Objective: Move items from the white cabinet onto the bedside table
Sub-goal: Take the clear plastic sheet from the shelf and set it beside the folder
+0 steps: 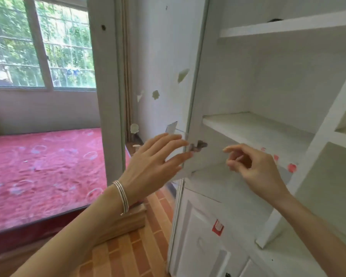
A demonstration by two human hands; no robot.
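**A:** Where does it stand, starting big?

**B:** The white cabinet [268, 76] fills the right side, its upper door [196, 116] swung open. The bed [48, 166] with its red cover lies to the left, under the window. I can't pick out the bedside table for certain; a wooden piece [128, 218] below the left wrist may be part of it.

**A:** And the items to move?

**B:** The middle shelf [258, 128] shows nothing on it. The only candidate I see is a dark shape [275, 20] peeking over the top shelf [288, 27], too hidden to name. So I'd judge this is the looking stage, with nothing carried yet.

**A:** The hands?

**B:** The left hand [152, 162] is at the door's edge beside the hinge [198, 145], fingers straight and spread. That's likely to keep the door from swinging back, though I can't tell whether they actually touch it. The right hand [254, 168] is inside the opening below the middle shelf, fingers loosely curled and holding nothing, as if ready to pick.

**A:** Next?

**B:** Probably reaching upward, since the dark shape sits high.
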